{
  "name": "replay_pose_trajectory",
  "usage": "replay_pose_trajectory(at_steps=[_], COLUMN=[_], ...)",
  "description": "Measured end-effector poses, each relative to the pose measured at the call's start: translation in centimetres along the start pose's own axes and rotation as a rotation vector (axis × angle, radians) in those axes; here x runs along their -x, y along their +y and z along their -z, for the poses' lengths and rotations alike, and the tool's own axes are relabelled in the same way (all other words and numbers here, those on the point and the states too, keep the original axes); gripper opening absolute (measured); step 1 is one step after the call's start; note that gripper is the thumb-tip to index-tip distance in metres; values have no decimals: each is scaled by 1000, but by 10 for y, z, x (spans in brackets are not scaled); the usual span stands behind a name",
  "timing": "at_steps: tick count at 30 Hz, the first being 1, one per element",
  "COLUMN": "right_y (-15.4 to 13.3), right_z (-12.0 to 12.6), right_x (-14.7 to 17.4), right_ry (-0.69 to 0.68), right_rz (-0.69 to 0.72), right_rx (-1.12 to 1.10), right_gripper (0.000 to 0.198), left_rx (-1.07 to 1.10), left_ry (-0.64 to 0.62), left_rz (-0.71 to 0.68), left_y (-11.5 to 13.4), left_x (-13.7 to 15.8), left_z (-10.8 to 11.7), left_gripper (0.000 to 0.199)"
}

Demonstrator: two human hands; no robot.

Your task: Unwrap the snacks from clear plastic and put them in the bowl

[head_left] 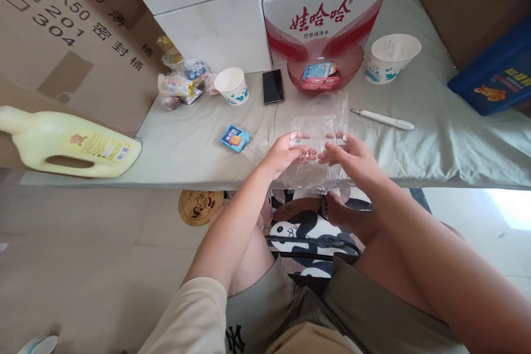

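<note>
A crinkled clear plastic bag (pixel 317 121) spreads over the front of the cloth-covered surface, its lower part reaching the edge. My left hand (pixel 290 154) grips its left side, fingers curved and partly seen through the film. From the other side my right hand (pixel 350 156) has hold of it too, thumb in front of the fingers. The fingertips of both hands face each other with a small gap. Left of the bag lies a blue snack packet (pixel 234 138). A white pen-like cutter (pixel 384 119) rests to the right.
Behind stand a red translucent bowl (pixel 293 74) with snack packets, two paper cups (pixel 232 87) (pixel 388 61), a black phone (pixel 272 87) and wrapped snacks (pixel 180 86). A yellow jug (pixel 37 138) lies left; a blue container (pixel 493 74) is right. Boxes (pixel 211 33) line the back.
</note>
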State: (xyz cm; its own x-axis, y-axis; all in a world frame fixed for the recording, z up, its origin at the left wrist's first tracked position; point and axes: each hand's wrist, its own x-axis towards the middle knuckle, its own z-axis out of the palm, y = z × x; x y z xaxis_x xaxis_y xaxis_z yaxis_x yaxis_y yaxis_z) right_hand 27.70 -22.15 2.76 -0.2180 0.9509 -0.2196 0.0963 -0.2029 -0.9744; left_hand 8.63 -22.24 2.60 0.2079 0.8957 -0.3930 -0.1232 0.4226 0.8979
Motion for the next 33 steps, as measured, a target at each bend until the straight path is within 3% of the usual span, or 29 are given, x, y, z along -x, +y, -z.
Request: replay_pose_trajectory(at_steps=[5, 10, 16, 20, 23, 28, 33], right_y=[3, 1, -10, -7, -6, -7, 4], right_z=[7, 7, 6, 6, 6, 10, 13], right_x=[3, 6, 16, 14, 14, 18, 10], right_ry=[-34, -98, -65, 93, 162, 87, 215], right_rz=[-81, -145, 114, 129, 163, 287, 392], right_rx=[-80, -205, -199, -170, -147, 63, 460], right_gripper=[51, 56, 55, 45, 46, 60, 16], left_rx=[49, -61, -8, -57, -70, -274, -605], left_ry=[-62, -59, -11, 165, 204, 155, 289], left_rz=[-22, 27, -218, -310, -372, -398, -480], left_y=[6, 11, 18, 16, 14, 9, 3], left_x=[5, 11, 30, 33, 32, 28, 22], left_z=[8, 15, 19, 17, 14, 15, 17], left_gripper=[43, 45, 61, 52, 50, 55, 25])
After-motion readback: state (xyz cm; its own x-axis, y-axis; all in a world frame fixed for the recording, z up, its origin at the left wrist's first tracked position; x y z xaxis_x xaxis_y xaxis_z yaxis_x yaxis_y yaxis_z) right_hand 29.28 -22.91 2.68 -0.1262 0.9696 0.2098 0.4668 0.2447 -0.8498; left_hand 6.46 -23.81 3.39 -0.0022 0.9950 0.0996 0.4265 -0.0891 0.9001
